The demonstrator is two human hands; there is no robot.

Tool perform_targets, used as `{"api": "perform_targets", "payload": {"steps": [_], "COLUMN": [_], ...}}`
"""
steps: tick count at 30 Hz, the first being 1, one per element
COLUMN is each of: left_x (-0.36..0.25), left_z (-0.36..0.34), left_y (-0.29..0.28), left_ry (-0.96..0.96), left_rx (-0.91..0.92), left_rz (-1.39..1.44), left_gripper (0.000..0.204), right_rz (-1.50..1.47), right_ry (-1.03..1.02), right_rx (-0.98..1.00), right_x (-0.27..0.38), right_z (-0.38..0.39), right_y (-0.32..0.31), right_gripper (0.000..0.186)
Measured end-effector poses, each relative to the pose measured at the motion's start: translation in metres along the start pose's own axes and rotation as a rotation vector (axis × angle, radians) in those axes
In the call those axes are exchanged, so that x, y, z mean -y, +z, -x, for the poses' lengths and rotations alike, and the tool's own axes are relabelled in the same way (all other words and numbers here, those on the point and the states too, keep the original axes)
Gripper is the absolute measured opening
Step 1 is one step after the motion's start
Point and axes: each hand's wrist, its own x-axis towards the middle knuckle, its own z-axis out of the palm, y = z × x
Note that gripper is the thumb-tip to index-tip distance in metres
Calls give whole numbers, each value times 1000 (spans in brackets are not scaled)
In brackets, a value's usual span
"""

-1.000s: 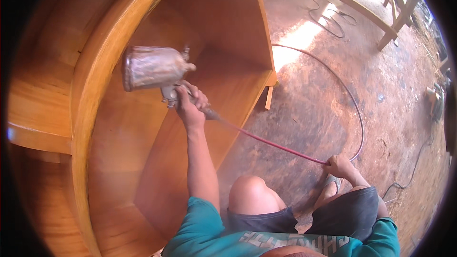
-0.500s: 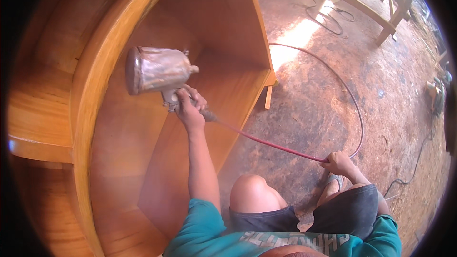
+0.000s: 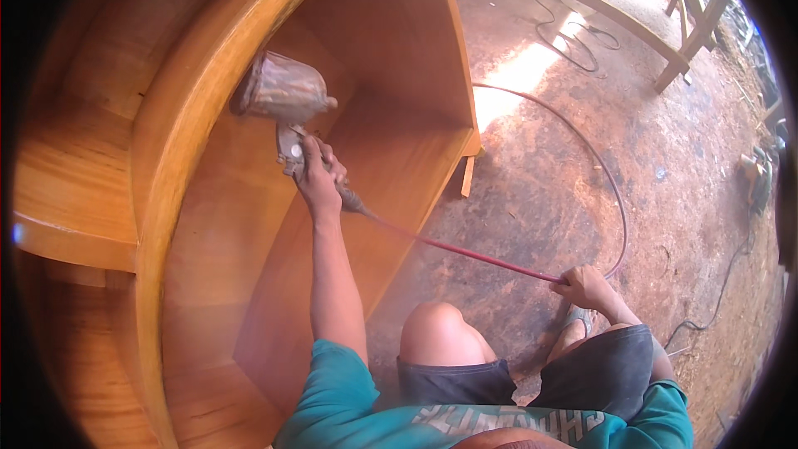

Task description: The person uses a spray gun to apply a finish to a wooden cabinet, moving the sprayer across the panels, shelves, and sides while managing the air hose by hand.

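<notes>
My left hand (image 3: 319, 176) is wrapped round the handle of a spray gun (image 3: 289, 90) with a stained metal cup. The gun is inside an open compartment of an orange-brown wooden cabinet (image 3: 212, 237), tilted, its cup close to the curved front edge on the left. From the handle's base a red air hose (image 3: 486, 261) runs across to my right hand (image 3: 584, 287), which is closed round it beside my knee. Past that hand the hose loops up and back behind the cabinet's side. A faint haze hangs around the lower panels.
A wooden frame (image 3: 665, 54) stands at the far right, with a dark cord (image 3: 573, 54) lying near it. Further right a power tool (image 3: 758, 179) trails a cable over the dusty floor (image 3: 532, 175). A small wood strip (image 3: 468, 176) juts from under the cabinet's corner.
My left hand has moved the spray gun slightly left, and its cup has tilted and come nearer the cabinet's curved edge. My right hand still grips the hose.
</notes>
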Motion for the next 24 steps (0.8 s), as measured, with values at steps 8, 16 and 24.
{"api": "perform_targets", "payload": {"steps": [8, 16, 24], "left_x": [-9, -23, -24], "left_z": [-16, 24, 25], "left_y": [13, 17, 2], "left_ry": [42, -26, -129], "left_rx": [-184, 140, 454], "left_rz": [-106, -85, -148], "left_gripper": [28, 31, 32], "right_rz": [-15, 51, 43], "right_ry": [-48, -90, -192], "right_rx": [-38, 55, 92], "right_x": [11, -2, 6], "right_z": [-2, 3, 9], "right_y": [-3, 1, -13], "right_gripper": [36, 35, 40]}}
